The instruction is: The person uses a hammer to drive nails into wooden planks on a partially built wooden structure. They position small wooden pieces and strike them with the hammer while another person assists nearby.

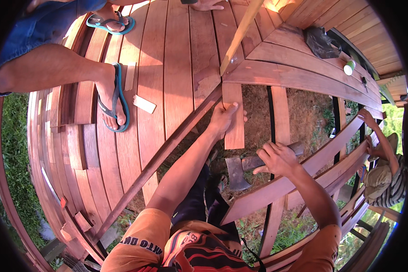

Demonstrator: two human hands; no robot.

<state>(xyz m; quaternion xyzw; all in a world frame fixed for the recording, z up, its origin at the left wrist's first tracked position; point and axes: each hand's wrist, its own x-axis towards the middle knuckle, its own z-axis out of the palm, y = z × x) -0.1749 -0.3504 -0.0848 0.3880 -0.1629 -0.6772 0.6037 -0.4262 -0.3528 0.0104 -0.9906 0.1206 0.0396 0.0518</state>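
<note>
My left hand [223, 120] is closed around a short wooden board [234, 136], which stands out over the gap in the deck with its far end at the deck boards. My right hand [279, 159] grips the thick wooden handle [297, 148] of an axe. The axe head [236, 175] points to the left and hangs just below the board's near end, apart from it. Beside my left forearm, a long narrow wooden strip [167, 152] runs diagonally along the cut edge of the decking [177, 59].
Bare ground [303, 109] shows between the joists [281, 118]. A person in flip-flops [118, 97] stands at left, near a small pale rectangular piece [144, 104]. Another person [385, 181] handles long boards [276, 183] at right. A wooden pole [240, 38], black bag [322, 43] and cup [349, 67] lie beyond.
</note>
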